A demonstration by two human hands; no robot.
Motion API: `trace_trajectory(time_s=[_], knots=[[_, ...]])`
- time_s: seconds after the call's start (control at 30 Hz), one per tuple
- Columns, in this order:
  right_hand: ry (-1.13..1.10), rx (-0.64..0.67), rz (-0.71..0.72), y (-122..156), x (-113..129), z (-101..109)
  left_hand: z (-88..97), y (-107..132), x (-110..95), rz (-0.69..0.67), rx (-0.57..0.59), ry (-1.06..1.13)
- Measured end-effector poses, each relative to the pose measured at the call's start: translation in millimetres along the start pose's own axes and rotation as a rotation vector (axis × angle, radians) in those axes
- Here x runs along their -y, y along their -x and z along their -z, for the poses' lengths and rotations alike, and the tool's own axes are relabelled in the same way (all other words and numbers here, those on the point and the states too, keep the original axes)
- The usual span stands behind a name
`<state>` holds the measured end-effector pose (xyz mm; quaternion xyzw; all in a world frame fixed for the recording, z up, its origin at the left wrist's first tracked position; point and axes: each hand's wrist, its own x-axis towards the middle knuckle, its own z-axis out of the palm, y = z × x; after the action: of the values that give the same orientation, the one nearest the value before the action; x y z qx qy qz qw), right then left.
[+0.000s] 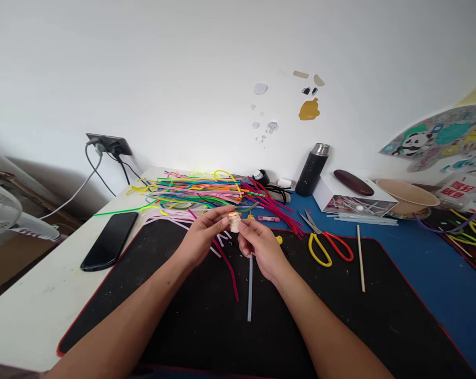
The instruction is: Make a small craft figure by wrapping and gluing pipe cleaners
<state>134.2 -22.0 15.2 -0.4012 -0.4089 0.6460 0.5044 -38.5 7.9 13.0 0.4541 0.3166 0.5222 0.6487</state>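
Over the black mat [206,316], my two hands meet at a small cream-white ribbed piece [235,223] with an orange top edge. My left hand [200,237] pinches it from the left between thumb and fingers. From the right, my right hand [264,247] closes on its lower side with thumb and forefinger. Below the right hand runs a translucent pale stick [249,295]; whether the fingers touch its top end is hidden. A dark red pipe cleaner [233,276] lies on the mat between the forearms.
Many coloured pipe cleaners [198,190] lie heaped behind the hands. Scissors [320,237] with yellow and red handles and a wooden stick [360,258] lie right. A phone [109,242] is left. A black thermos [313,169] and a white box [328,196] stand near the wall.
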Motion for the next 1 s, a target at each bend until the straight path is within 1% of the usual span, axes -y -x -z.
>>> trace_trajectory(time_s=[0.4,0.67,0.83,1.0], knots=[[-0.091,0.028,-0.006,-0.1,0.4,0.5,-1.1,1.0,-2.6,0.001,0.042,-0.029],[-0.083,0.027,-0.009,1.3,1.1,0.1,-3.6,2.8,-3.6,-0.006,0.032,-0.084],[-0.055,0.023,-0.004,-0.5,-1.3,1.5,-4.4,3.3,-3.7,0.020,0.055,-0.133],[-0.025,0.025,-0.002,-0.7,-0.8,0.6,-3.7,2.9,-3.8,0.017,0.093,-0.192]])
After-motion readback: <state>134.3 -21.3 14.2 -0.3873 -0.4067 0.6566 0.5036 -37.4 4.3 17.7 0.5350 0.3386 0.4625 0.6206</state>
